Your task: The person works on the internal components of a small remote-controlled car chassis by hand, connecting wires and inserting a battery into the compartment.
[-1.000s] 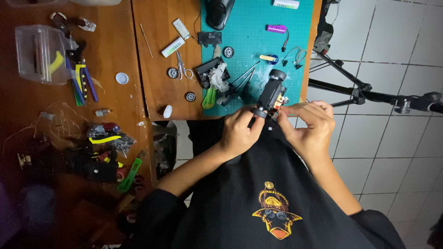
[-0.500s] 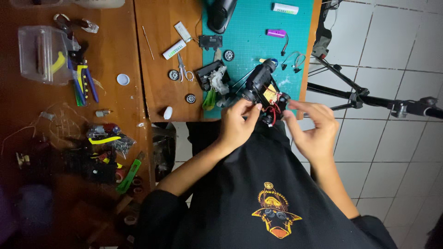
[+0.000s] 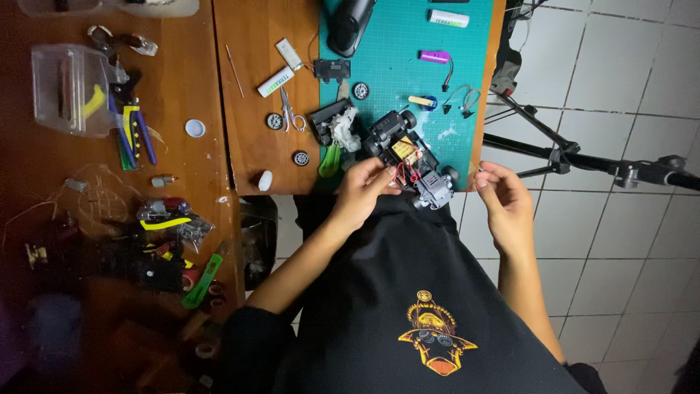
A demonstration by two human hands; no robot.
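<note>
Our left hand (image 3: 364, 188) fingers pinch toy car chassis (image 3: 412, 162) at red wires, car at near edge of green mat (image 3: 397, 80). Our right hand (image 3: 502, 198) fingers curled, pinched together just beside car. Loose wheel (image 3: 300, 157), scissors (image 3: 289, 117) on wooden surface (image 3: 248, 146).

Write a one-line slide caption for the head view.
Left hand grips a small toy car chassis at the green cutting mat edge; right hand hovers beside it.
</note>
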